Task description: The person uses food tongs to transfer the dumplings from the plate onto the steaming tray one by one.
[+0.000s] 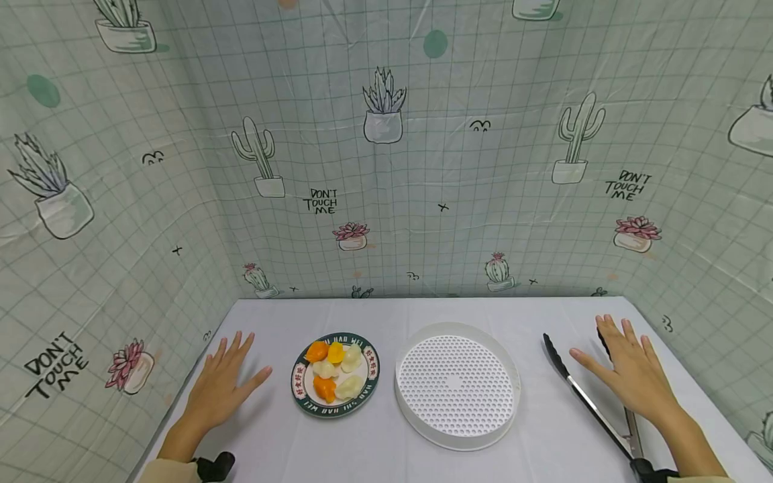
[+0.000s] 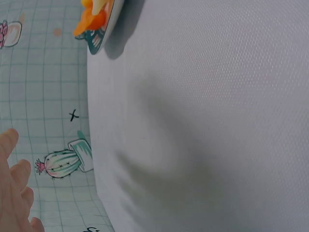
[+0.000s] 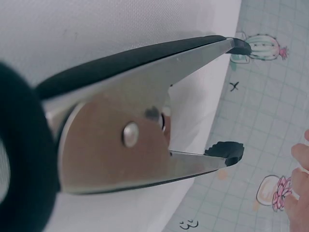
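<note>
My left hand (image 1: 217, 389) is held over the left side of the table, fingers spread, with its shadow beneath. To its right is a round plate (image 1: 373, 367) with a dark green patterned rim, bearing several small orange, yellow and pale dumpling-like pieces (image 1: 325, 388). Part of an orange piece (image 2: 94, 20) shows at the top of the left wrist view. On the right, my other hand (image 1: 643, 376) spreads its fingers over metal tongs (image 3: 116, 145) with black tips and handle, hiding part of one arm. Those tongs lie spread apart on the table. Neither hand holds anything.
Between the plate and the tongs lies a round white tray (image 1: 455, 386) with many small holes and a raised rim. The white table (image 1: 386, 453) meets a cloth backdrop (image 1: 423, 174) printed with cacti and a grid, which rises behind it and along both sides.
</note>
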Demonstrator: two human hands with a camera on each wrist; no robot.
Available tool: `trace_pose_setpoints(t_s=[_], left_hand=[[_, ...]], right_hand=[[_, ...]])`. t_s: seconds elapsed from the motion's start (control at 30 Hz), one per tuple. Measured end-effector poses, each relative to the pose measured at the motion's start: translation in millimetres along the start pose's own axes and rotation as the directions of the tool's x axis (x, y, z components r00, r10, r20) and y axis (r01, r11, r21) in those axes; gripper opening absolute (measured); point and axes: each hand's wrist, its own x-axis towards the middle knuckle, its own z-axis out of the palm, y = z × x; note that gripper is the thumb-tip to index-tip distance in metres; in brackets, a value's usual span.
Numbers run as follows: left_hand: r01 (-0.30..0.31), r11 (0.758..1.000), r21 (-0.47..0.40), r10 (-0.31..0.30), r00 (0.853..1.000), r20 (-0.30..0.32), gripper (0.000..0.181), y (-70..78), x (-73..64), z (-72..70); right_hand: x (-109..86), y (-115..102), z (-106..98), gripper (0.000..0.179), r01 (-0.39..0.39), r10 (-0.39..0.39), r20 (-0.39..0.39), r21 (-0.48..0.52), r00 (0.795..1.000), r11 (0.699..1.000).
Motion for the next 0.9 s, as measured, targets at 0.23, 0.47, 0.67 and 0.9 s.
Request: trace_pose_setpoints(t_s=[0.23,0.47,0.67,0.9], left_hand=[[0.009,1.000,0.005,-0.009,1.000,0.004,0.086,-0.2,-0.6,0.9],[0.014,1.000,-0.009,-0.014,1.000,0.014,0.086,1.0,-0.5,2.3],[0.018,0.999,-0.030,-0.017,0.999,0.028,0.086,4.5,1.5,4.2],[0.030,0.991,-0.127,-0.025,0.999,0.044,0.085,6.5,1.3,7.5]], right_hand=[[0.5,1,-1,0.091,0.007,-0.007,0.009,0.015,1.000,1.000],[0.1,-1,-3,0.092,-0.018,0.016,0.033,0.065,0.999,0.998],[-5.0,0,-8,0.095,-0.106,0.098,0.089,0.091,0.991,0.990],[-9.4,5,-14,0.098,-0.222,0.199,0.174,0.124,0.964,0.967]])
